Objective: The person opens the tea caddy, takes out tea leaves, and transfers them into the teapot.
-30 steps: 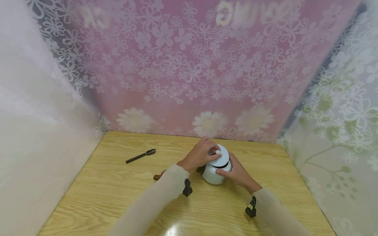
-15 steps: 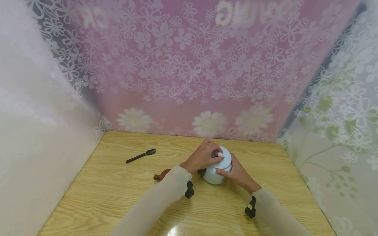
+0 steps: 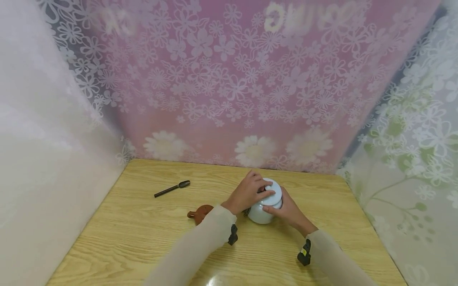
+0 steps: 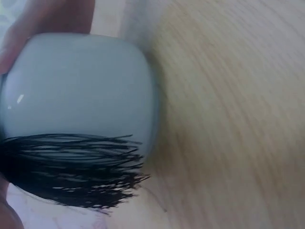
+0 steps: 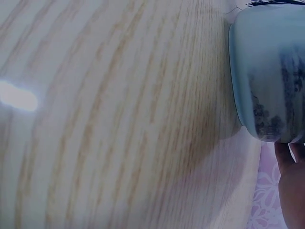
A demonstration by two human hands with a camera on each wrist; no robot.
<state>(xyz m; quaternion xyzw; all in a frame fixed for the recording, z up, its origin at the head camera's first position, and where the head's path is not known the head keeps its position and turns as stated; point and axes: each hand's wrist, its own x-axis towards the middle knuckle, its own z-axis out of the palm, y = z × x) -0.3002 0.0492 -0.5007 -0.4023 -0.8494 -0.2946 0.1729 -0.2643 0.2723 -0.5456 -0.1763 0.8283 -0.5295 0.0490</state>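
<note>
A white lidded jar point(image 3: 261, 215) stands on the wooden table, and the right wrist view shows a dark ink-like pattern on its side. My right hand point(image 3: 290, 211) grips the jar from the right, thumb in front and fingers behind. The white lid point(image 3: 276, 198) sits on the jar's mouth. My left hand point(image 3: 247, 192) is over it, thumb and a finger spread on the lid beside the knob. A brush with dark bristles point(image 4: 71, 169) hangs from this hand's palm against the jar; its handle is hidden within the hand.
A brown clay teapot point(image 3: 202, 213) is partly hidden by the left forearm. Farther left lies a dark spoon-like tool point(image 3: 171, 188). Flower-patterned curtains point(image 3: 232, 79) rise at the back and sides of the table point(image 3: 118, 238).
The lid went from tilted with a dark gap to lying flat on the jar. My left fingers loosened from its knob and spread. More of the teapot shows. My right hand stayed put.
</note>
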